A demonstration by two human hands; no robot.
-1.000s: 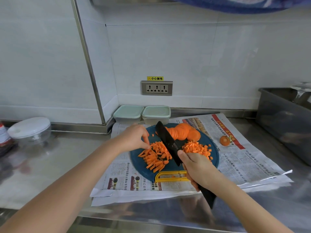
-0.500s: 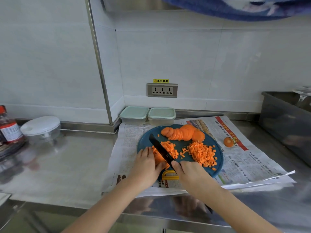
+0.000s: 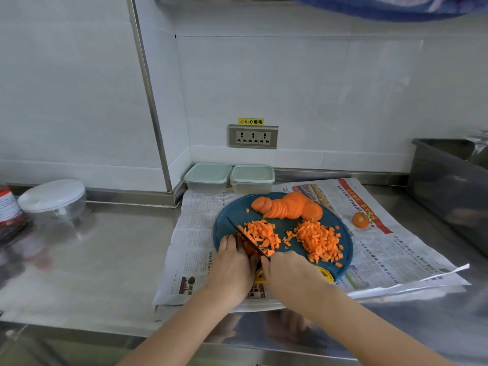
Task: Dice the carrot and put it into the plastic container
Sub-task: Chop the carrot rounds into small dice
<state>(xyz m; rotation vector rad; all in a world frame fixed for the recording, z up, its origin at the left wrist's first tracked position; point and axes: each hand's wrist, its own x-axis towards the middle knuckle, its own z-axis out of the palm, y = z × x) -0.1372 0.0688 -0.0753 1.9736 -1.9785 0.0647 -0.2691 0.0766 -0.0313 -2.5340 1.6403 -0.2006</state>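
Right hand [image 3: 290,270] grips the black knife [image 3: 245,236]. Left hand [image 3: 232,262], fingers nearly straight, presses carrot strips [image 3: 247,248] at the cutting board [image 3: 346,249]'s near-left edge, touching the blade.

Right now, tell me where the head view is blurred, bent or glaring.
Head view: the fisheye bends the steel wall strip; the bottle and grey tub at the edges are smeared; the steel counter gives soft glare; the diced carrot is sharp.
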